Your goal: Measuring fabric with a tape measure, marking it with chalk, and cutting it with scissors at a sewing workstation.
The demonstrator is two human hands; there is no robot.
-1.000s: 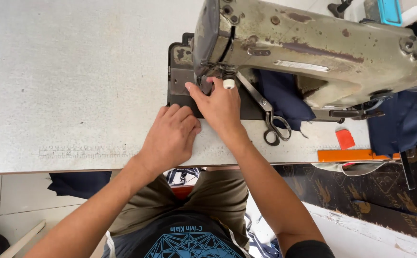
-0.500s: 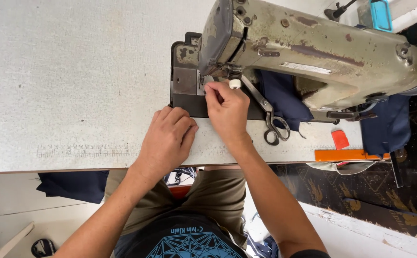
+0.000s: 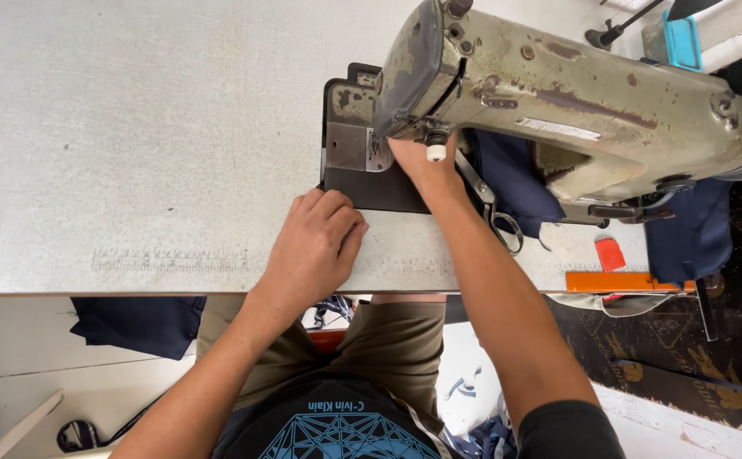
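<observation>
Left hand [image 3: 315, 246] flat on worktop [image 3: 133, 127], fingertips at dark fabric piece [image 3: 375, 191]. Right hand [image 3: 422, 161] under sewing machine [image 3: 575, 93] head, fingers hidden. Scissors [image 3: 502, 221] beside.

Scissors [image 3: 500, 223], orange ruler [image 3: 621, 281], navy cloth [image 3: 695, 225] on white table [image 3: 133, 127].

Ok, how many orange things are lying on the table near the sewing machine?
2: a small orange tag right of the scissors, and a long flat orange bar along the table's near edge. More may be hidden.
</observation>
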